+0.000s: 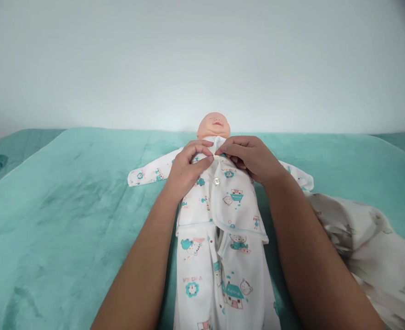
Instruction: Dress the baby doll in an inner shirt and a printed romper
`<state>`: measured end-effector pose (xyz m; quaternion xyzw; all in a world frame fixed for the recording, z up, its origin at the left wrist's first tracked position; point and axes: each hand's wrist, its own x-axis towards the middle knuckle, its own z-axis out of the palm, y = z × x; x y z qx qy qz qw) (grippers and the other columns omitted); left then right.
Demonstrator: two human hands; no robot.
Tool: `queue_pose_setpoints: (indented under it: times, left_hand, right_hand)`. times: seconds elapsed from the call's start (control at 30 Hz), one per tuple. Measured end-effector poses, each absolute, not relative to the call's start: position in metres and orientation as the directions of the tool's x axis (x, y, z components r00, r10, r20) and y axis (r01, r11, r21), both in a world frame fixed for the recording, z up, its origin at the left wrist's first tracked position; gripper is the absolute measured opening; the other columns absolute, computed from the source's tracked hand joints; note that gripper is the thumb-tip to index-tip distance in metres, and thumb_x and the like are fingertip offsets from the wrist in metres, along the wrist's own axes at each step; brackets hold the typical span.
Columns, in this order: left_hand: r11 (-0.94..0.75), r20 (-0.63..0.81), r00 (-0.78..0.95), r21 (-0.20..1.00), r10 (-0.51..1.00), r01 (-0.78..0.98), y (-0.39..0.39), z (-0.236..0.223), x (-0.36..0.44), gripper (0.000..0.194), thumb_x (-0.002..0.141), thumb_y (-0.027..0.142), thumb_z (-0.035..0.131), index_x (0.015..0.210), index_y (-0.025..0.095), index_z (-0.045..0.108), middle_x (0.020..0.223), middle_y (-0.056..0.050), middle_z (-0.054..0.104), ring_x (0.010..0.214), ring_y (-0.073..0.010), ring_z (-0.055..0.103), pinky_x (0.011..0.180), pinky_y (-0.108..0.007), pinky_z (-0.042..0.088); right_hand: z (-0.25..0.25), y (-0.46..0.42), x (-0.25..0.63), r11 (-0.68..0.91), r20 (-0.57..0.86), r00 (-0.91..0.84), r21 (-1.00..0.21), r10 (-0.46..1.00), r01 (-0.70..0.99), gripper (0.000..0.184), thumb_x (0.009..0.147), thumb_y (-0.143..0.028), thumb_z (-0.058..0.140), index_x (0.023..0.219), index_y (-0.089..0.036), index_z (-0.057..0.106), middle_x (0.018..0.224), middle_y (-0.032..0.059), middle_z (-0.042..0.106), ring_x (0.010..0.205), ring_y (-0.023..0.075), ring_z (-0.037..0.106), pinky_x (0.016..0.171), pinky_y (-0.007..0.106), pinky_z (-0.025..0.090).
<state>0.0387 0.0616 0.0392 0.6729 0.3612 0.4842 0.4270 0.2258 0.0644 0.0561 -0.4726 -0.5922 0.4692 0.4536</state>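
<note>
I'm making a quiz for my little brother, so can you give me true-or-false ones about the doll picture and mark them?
1. The doll wears a printed jacket. True.
2. The doll lies on its tummy. False: it lies on its back.
3. The left hand and the right hand both touch the jacket. True.
4. The doll lies on something red. False: it lies on a green blanket.
5. A button shows below the hands. True.
6. Behind the doll's head is a black curtain. False: a pale wall is there.
</note>
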Motion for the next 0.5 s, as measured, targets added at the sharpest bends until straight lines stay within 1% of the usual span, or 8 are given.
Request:
queue_pose_setpoints:
  times: [0.13,0.3,0.5]
  left_hand:
    - [-0.376,0.339,0.274,0.922,0.9,0.093,0.0613,0.0398,0.0385,0.007,0.082,0.023,0.063,0.076,0.02,0.063,0.126,-0.004,0.063,0.124,-0.0243,0.054,0.101,-0.037,0.043]
    - [-0.389,0.35,0.28,0.916,0.894,0.097,0.0602,0.0399,0.0383,0.007,0.083,0.022,0.063,0.075,0.02,0.064,0.126,-0.004,0.062,0.124,-0.0231,0.054,0.105,-0.037,0.04]
    - [-0.382,0.341,0.271,0.916,0.9,0.119,0.0605,0.0401,0.0387,0.01,0.082,0.024,0.065,0.073,0.02,0.062,0.126,-0.004,0.063,0.123,-0.0251,0.055,0.105,-0.039,0.04]
  right_hand:
    - [0.0535,0.0669,0.2255,0.099,0.088,-0.117,-0.99,0.989,0.096,0.013,0.072,-0.03,0.072,0.068,-0.019,0.071,0.055,-0.0042,0.041,0.049,0.0077,0.033,0.044,0.026,0.018]
    - [0.0541,0.066,0.2251,0.115,0.102,-0.124,-0.987,0.987,0.109,0.014,0.073,-0.031,0.073,0.067,-0.018,0.07,0.055,-0.0043,0.041,0.049,0.0079,0.033,0.045,0.027,0.019]
    - [0.0557,0.0623,0.2259,0.154,0.132,-0.146,-0.977,0.98,0.147,0.018,0.073,-0.034,0.073,0.067,-0.018,0.071,0.054,-0.0053,0.039,0.05,0.0078,0.032,0.046,0.027,0.02]
